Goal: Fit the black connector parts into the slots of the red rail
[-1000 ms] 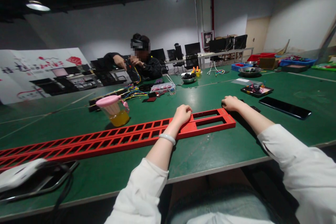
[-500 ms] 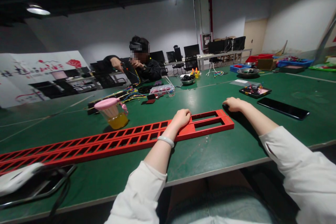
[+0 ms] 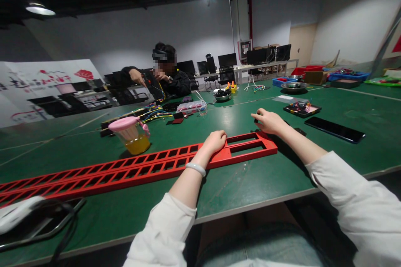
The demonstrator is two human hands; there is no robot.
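A long red metal rail (image 3: 147,167) with many rectangular cut-outs lies across the green table (image 3: 250,179), running from the left edge to the middle. My left hand (image 3: 215,139) rests on top of the rail with its fingers curled down over the far edge. My right hand (image 3: 267,120) hovers just above the rail's right end, fingers loosely apart, forefinger pointing left, holding nothing that I can see. A small dark object lies partly hidden beneath that hand.
A pink-lidded jug of yellow liquid (image 3: 131,135) stands behind the rail. A black phone (image 3: 335,129) and a tray of small parts (image 3: 302,108) lie to the right. Another person (image 3: 163,76) works with coloured wires (image 3: 153,110) across the table. Cables lie at the near left.
My right hand has lifted off the rail's right end and its fingers have spread. The left hand stays on the rail. The view has shifted slightly.
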